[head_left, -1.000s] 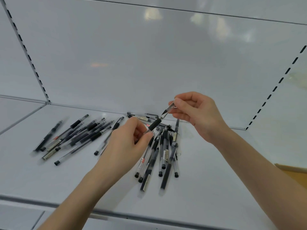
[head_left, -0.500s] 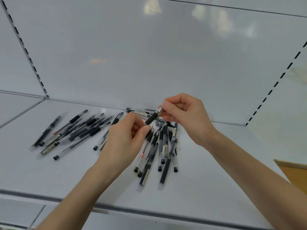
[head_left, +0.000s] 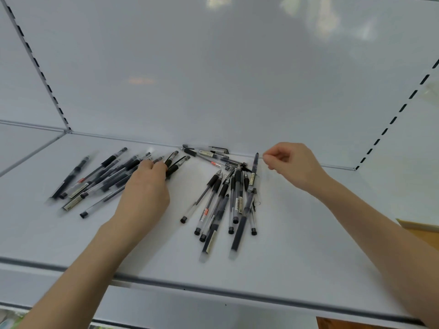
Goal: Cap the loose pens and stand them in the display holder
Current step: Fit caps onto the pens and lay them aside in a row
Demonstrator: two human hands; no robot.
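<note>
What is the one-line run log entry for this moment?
left hand: on left pen pile, grip unclear | right hand: fingers curled beside right pen pile, contents unclear | display holder: not in view

Two pen piles [head_left: 114,179] side by side on shelf [head_left: 297,233]

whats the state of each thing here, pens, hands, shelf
left pile of pens: lying flat, caps seem on, blurred
right pile of pens: lying flat, several uncapped, tips bare
left hand: fingers down on the left pile, grip hidden
right hand: fingers curled, nothing visible in them
shelf: level, bearing both piles
display holder: not in view
</note>
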